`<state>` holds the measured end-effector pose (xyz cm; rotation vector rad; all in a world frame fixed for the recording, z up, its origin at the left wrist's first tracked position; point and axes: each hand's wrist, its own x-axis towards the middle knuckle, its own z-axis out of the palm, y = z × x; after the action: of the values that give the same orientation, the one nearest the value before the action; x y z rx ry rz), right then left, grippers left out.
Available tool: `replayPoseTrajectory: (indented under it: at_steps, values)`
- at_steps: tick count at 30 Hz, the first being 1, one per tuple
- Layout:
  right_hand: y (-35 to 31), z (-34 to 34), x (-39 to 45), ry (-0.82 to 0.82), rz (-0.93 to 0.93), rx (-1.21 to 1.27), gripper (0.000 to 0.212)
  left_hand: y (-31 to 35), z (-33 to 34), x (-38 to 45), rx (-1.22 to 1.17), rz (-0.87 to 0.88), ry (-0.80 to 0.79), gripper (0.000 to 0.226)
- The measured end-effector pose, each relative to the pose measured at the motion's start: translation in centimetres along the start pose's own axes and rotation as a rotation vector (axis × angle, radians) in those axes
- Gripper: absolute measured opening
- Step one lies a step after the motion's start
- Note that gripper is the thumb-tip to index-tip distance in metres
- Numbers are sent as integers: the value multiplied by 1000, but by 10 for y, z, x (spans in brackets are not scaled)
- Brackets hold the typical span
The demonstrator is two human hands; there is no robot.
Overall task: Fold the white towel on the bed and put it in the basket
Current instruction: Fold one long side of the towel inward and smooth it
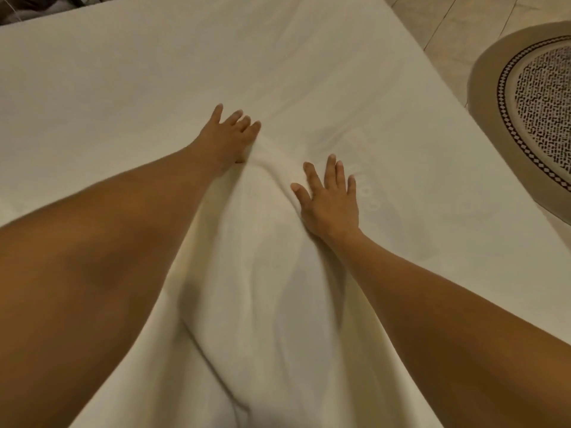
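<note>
The white towel (265, 242) lies spread on the white bed (92, 88), and its edges are hard to tell from the sheet. A raised fold of cloth runs between my arms toward the near edge. My left hand (227, 139) lies on the cloth at the far end of that fold; its fingers look slightly bent. My right hand (332, 199) rests flat on the towel to the right of the fold with fingers spread. No basket is in view.
The bed's right edge runs diagonally from the upper right to the lower right. Beyond it are a tiled floor (463, 20) and a round patterned rug (531, 118). Dark objects (31, 7) lie past the bed's top left corner.
</note>
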<state>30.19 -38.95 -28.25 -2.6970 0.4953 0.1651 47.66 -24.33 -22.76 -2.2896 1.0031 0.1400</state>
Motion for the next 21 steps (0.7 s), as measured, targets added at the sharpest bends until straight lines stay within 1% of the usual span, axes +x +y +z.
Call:
replayPoseTrajectory:
  at_steps: [1, 5, 7, 11, 14, 16, 18, 20, 21]
  values:
    - [0, 2, 1, 10, -1, -1, 58, 3, -4, 3, -14, 5, 4, 76]
    - [-1, 4, 4, 106, -29, 23, 48, 19, -16, 6, -50, -45, 61, 56]
    - [-2, 5, 5, 133, -40, 48, 42, 25, -13, 7, -52, -66, 78, 52]
    - [-4, 8, 7, 145, -44, 10, 38, 21, -10, 10, -35, -101, 102, 51]
    - [-7, 9, 7, 130, -52, -31, 39, 25, -7, 2, -30, -177, 82, 37]
    - [-9, 6, 7, 117, -41, -26, 43, 24, -1, -8, 32, -196, 70, 31]
    - [-12, -1, 7, 86, -52, -19, 42, 17, 0, -17, 152, -216, 48, 31]
    - [-13, -11, 8, 87, -98, -66, 38, 9, -17, -23, 250, -282, -2, 29]
    - [-12, -18, 9, 113, -107, -107, 37, 7, -32, -23, 242, -332, -45, 28]
